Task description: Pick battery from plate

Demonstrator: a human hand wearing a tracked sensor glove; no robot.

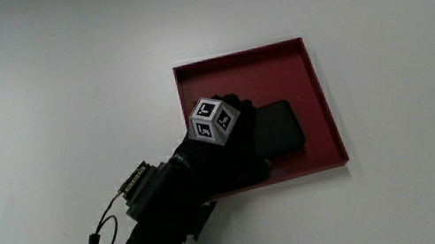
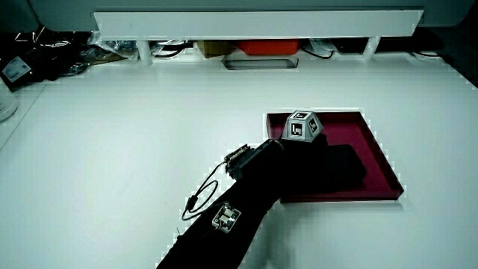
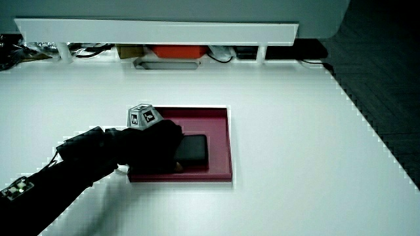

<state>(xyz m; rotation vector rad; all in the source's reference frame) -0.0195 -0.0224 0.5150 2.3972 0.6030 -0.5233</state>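
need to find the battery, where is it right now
The battery lies flat in the red plate, in the part nearer the person, with the hand resting over one end of it; both side views show it there too.

The plate is dark red, on a white table. In it lies a plain black battery. The glove on the hand is black; its cube is white with black square markings.
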